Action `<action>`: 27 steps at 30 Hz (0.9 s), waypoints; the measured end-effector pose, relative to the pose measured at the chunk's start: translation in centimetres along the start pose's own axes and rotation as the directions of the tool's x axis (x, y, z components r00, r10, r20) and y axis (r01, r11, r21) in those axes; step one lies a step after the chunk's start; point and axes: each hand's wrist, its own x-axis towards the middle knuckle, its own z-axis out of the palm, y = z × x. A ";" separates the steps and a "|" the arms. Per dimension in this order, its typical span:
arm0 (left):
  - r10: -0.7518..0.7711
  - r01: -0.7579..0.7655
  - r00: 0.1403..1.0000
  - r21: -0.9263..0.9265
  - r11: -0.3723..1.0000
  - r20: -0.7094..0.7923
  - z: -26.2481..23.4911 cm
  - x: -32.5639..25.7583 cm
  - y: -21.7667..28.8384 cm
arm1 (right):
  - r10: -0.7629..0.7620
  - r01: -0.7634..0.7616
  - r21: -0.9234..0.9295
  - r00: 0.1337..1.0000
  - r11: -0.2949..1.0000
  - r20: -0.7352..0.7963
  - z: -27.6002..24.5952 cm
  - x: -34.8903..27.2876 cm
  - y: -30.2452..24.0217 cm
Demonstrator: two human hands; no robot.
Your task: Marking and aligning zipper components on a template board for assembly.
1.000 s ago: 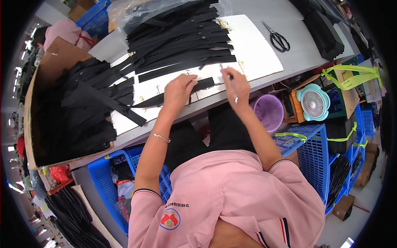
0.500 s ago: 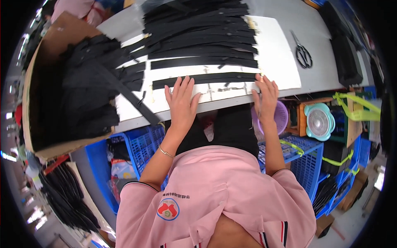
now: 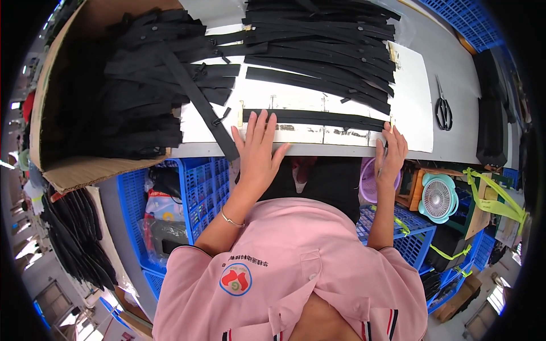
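A black zipper lies flat along the near part of a white board. My left hand has its fingers spread, their tips resting on the zipper's left end. At the right end is my right hand, fingers bent and close together. Something thin and greyish shows along its palm, too small to make out. Beyond the hands, many more black zippers lie side by side in a stack. One loose zipper slants from the cardboard box toward my left wrist.
A cardboard box full of black zippers stands at the left. Black-handled scissors lie on the grey table at right. Below the edge are blue crates, a purple basket and a turquoise fan.
The whole view has shifted, so table, zippers and scissors sit farther right and lower. Both hands stay at the same zipper's ends.
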 end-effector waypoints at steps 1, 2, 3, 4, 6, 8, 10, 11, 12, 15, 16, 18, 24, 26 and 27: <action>-0.023 0.023 0.999 -0.013 1.000 0.022 -0.2 -0.2 0.0 | -0.001 0.001 -0.003 1.000 1.000 0.005 -0.2 0.2 -0.2; -0.045 0.046 0.998 -0.026 0.999 0.045 -0.3 -0.3 -0.1 | 0.021 -0.021 -0.012 0.999 1.000 0.026 -0.3 0.4 -0.4; -0.048 0.050 0.998 -0.031 0.998 0.049 -0.2 -0.4 -0.2 | 0.043 -0.042 -0.022 0.998 0.999 0.047 -0.6 0.6 -0.6; -0.047 0.049 0.998 -0.049 0.998 0.036 0.0 -0.6 -0.4 | 0.042 -0.040 -0.026 0.998 0.999 0.053 -0.7 0.9 -0.8; -0.049 0.051 0.998 -0.074 0.996 0.028 0.1 -0.7 -0.6 | -0.008 0.008 -0.081 1.000 0.997 0.004 -1.0 1.8 -1.4; -0.043 0.044 0.999 -0.047 0.998 0.025 -0.2 -0.6 -0.6 | 0.042 -0.040 0.067 0.999 0.997 -0.029 -0.8 2.7 -3.0; -0.035 0.035 0.999 -0.045 0.998 0.010 -0.2 -0.6 -0.6 | 0.092 -0.078 0.215 0.994 0.973 -0.056 -0.8 4.3 -6.1; -0.024 0.023 1.000 -0.030 0.999 -0.007 -0.1 -0.6 -0.7 | 0.182 -0.200 0.386 0.980 0.901 0.085 -0.7 5.2 -8.1; -0.025 0.024 1.000 -0.036 0.999 -0.007 0.0 -0.5 -0.7 | 0.242 -0.332 0.520 0.941 0.787 0.235 -0.4 5.8 -9.9; -0.041 0.039 0.999 -0.058 0.998 -0.028 0.0 -0.6 -0.8 | 0.102 -0.334 0.665 0.926 0.668 0.363 2.0 7.5 -13.8; -0.042 0.041 0.999 -0.055 0.998 -0.021 0.0 -0.6 -0.7 | 0.048 -0.328 0.702 0.921 0.632 0.386 2.7 8.4 -15.1; -0.050 0.049 0.999 -0.055 0.997 -0.016 0.1 -0.6 -0.7 | 0.079 -0.440 0.724 0.877 0.531 0.474 4.9 8.7 -16.6; -0.081 0.075 0.996 -0.145 0.987 -0.039 0.6 -0.7 -0.8 | -0.016 -0.388 0.745 0.882 0.543 0.471 9.0 7.7 -17.7; -0.063 0.057 0.997 -0.113 0.992 -0.048 0.6 -0.8 -0.9 | -0.022 -0.298 0.748 0.923 0.593 0.385 9.0 8.0 -17.9; -0.068 0.062 0.997 -0.115 0.992 -0.048 0.6 -0.7 -0.9 | -0.025 -0.299 0.747 0.921 0.594 0.388 9.0 8.0 -17.9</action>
